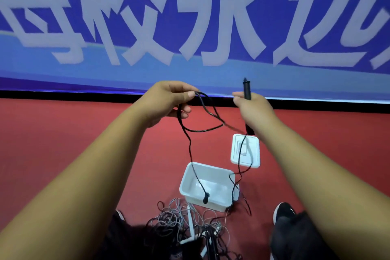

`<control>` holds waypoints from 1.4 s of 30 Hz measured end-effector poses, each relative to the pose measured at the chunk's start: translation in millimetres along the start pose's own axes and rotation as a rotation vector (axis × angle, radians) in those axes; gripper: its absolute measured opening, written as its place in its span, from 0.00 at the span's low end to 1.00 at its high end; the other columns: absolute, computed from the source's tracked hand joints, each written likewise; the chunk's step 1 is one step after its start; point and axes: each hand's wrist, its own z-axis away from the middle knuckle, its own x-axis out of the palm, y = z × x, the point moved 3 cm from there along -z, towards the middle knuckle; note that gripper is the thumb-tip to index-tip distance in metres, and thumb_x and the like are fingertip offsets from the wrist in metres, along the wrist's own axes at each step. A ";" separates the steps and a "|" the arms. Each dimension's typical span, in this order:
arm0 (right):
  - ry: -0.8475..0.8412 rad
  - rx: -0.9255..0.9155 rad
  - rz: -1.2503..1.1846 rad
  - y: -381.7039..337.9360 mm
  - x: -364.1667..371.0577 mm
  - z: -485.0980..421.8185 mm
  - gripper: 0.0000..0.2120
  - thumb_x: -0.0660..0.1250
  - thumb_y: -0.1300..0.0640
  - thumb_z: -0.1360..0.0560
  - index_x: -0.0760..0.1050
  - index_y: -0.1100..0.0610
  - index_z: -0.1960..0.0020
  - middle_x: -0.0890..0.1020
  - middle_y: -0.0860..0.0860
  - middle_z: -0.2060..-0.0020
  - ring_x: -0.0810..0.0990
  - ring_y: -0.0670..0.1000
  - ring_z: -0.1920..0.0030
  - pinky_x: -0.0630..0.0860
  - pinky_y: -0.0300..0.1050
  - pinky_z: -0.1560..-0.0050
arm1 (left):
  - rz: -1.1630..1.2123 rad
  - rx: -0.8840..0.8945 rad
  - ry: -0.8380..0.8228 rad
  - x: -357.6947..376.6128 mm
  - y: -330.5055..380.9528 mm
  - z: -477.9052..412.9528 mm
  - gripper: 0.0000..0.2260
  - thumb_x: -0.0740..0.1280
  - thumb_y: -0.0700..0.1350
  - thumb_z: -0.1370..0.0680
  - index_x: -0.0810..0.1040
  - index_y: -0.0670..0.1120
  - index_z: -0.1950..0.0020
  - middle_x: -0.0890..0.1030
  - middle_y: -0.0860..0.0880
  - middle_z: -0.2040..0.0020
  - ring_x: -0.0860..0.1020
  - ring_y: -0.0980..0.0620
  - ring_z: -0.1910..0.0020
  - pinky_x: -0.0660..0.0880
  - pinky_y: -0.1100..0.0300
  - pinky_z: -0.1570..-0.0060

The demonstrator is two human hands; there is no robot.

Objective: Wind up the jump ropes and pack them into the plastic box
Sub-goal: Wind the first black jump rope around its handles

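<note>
I hold a black jump rope in the air above the floor. My left hand pinches a loop of its cord between thumb and fingers. My right hand grips one black handle, which stands upright out of the fist. The cord hangs down in loops, and its other end dangles into the white plastic box on the red floor. The box stands open with nothing else visible inside.
The box's white lid lies on the floor just behind it. A tangled heap of grey and black jump ropes with white handles lies in front of the box. My black shoe is at the right. A blue banner fills the background.
</note>
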 end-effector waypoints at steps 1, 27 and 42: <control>-0.111 -0.033 -0.093 -5.4 7.7 7.7 0.12 0.68 0.51 0.18 0.85 0.53 0.38 0.88 0.51 0.47 0.83 0.47 0.46 0.75 0.42 0.45 | -0.013 -0.002 0.000 3.2 1.1 -0.6 0.07 0.70 0.41 0.18 0.86 0.44 0.42 0.82 0.48 0.59 0.81 0.50 0.62 0.82 0.54 0.56; 0.026 0.392 -0.606 101.5 73.6 -4.3 0.11 0.67 0.51 0.15 0.81 0.58 0.49 0.86 0.52 0.58 0.79 0.49 0.64 0.85 0.51 0.58 | -0.207 -0.127 -0.127 3.1 -148.1 17.7 0.09 0.59 0.44 0.12 0.71 0.42 0.50 0.82 0.44 0.63 0.77 0.48 0.67 0.75 0.57 0.65; -0.369 0.060 -0.025 94.3 129.4 58.3 0.10 0.65 0.46 0.15 0.80 0.51 0.45 0.87 0.52 0.50 0.86 0.53 0.50 0.80 0.51 0.44 | 0.619 -0.297 0.113 37.2 -153.5 -5.5 0.07 0.66 0.31 0.18 0.75 0.34 0.41 0.84 0.36 0.41 0.86 0.45 0.43 0.84 0.57 0.48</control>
